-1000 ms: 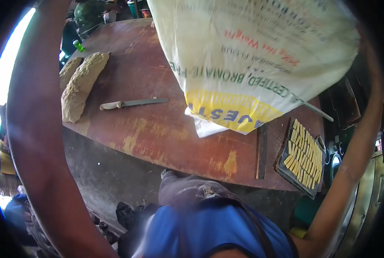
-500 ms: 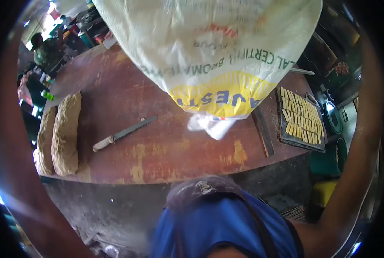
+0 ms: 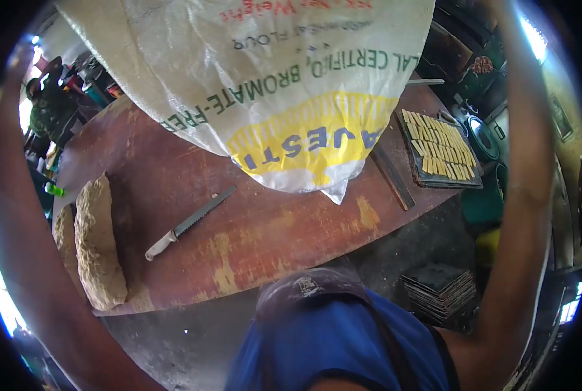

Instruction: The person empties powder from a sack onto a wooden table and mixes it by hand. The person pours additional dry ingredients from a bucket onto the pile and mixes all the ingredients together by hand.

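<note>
Over the table (image 3: 271,225), I watched the sack (image 3: 271,85) hang between outstretched arms (image 3: 532,182); the hands were out of view, so I couldn't tell their grip. A low leftward swing could have dragged it across the knife (image 3: 193,221) or dough (image 3: 97,244).

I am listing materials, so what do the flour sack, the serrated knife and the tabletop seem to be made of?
The flour sack is probably plastic, slightly glossy: it looks translucent and creases sharply. The serrated knife has a thin grey blade, likely steel, and an off-white handle, plastic or perhaps wood. The tabletop seems wooden, its worn reddish-brown coating showing paler patches.
</note>
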